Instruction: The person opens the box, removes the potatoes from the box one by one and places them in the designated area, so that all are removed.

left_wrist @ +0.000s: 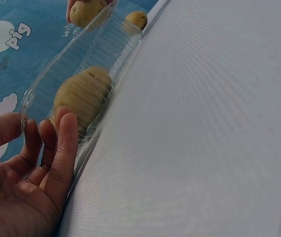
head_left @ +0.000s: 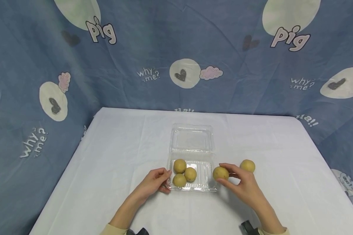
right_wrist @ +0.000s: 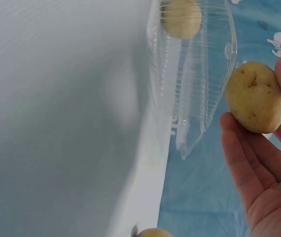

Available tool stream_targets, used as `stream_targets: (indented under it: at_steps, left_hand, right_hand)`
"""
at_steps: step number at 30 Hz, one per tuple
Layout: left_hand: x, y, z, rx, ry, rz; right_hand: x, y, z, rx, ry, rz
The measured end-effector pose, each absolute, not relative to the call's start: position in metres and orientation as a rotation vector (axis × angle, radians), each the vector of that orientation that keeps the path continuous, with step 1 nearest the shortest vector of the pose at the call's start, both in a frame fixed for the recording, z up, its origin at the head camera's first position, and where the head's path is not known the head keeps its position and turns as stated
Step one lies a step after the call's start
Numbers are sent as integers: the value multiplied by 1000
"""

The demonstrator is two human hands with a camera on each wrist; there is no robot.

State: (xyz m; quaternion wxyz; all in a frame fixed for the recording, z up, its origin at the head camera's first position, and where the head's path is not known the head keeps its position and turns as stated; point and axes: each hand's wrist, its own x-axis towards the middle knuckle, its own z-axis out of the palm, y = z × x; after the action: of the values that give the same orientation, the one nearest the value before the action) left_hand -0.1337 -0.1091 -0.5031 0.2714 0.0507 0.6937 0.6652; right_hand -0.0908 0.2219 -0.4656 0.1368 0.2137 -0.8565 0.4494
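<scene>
A clear plastic clamshell container [head_left: 205, 169] lies with its lid [head_left: 192, 138] folded back, away from me. Three small yellow potatoes [head_left: 190, 174] sit in the left part of its base. My left hand [head_left: 153, 183] pinches the base's left rim between thumb and curled fingers, as the left wrist view shows. Between the thumb and fingertips of my right hand [head_left: 244, 187] is another potato [right_wrist: 256, 98], held up by the right rim, outside or just above the edge. One more potato [head_left: 247, 165] rests on the table beyond that hand.
A white cloth covers the table [head_left: 129, 143]. Behind it and along both sides hangs a blue printed curtain [head_left: 153, 39]. A black wrist strap piece [head_left: 248, 227] shows by the right forearm, and another by the left.
</scene>
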Motion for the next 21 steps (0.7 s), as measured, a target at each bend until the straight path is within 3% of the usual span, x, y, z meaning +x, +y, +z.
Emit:
stream_targets:
  at_steps: [21]
  left_hand:
    - [-134,-110,-503,140,1870,1788]
  right_hand:
    - [-70,239,-475,528,-2496,1266]
